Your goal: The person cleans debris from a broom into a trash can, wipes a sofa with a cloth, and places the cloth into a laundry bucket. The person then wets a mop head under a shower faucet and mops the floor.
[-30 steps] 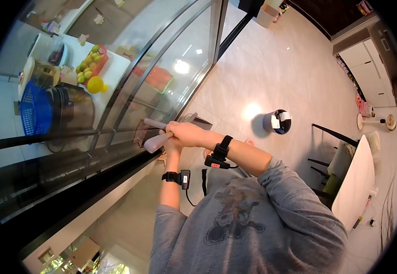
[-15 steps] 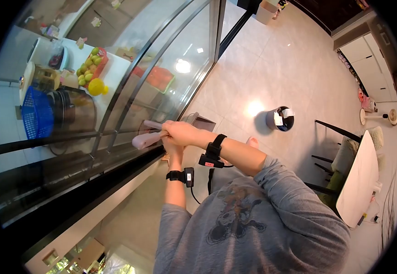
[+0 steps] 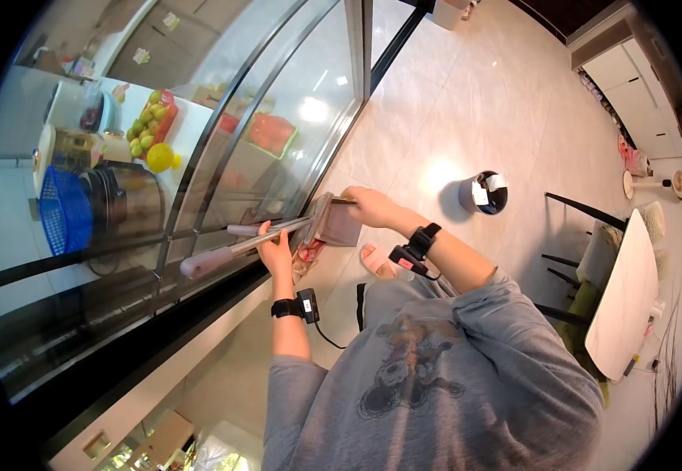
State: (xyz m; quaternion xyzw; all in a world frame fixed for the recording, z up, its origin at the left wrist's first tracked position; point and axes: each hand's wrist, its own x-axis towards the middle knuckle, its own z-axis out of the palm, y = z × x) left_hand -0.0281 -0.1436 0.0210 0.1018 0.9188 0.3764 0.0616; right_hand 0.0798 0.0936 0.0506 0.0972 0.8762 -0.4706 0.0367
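Observation:
A dustpan (image 3: 341,226) with a grey-mauve pan hangs tilted beside the glass door, raised towards me. Its metal pole (image 3: 262,241) runs left to a pink handle (image 3: 206,264). Close alongside lies a second, shorter-looking pink handle (image 3: 243,230), apparently a broom's. My left hand (image 3: 276,250) is closed around the metal pole, thumb up. At the other end, my right hand (image 3: 374,208) grips the upper edge of the dustpan, where its fingertips are partly hidden. Whether a broom head sits inside the pan I cannot tell.
A sliding glass door (image 3: 278,118) with dark frames stands at my left, with a blue basket (image 3: 66,210) and fruit (image 3: 151,124) behind it. A trash bin (image 3: 482,194) stands on the tiled floor. A white table (image 3: 623,298) and chairs are at right.
Both hands were together at the pink handles. My right hand has moved away to the pan, and my left hand now holds the pole lower down. The dustpan has come up and tilted.

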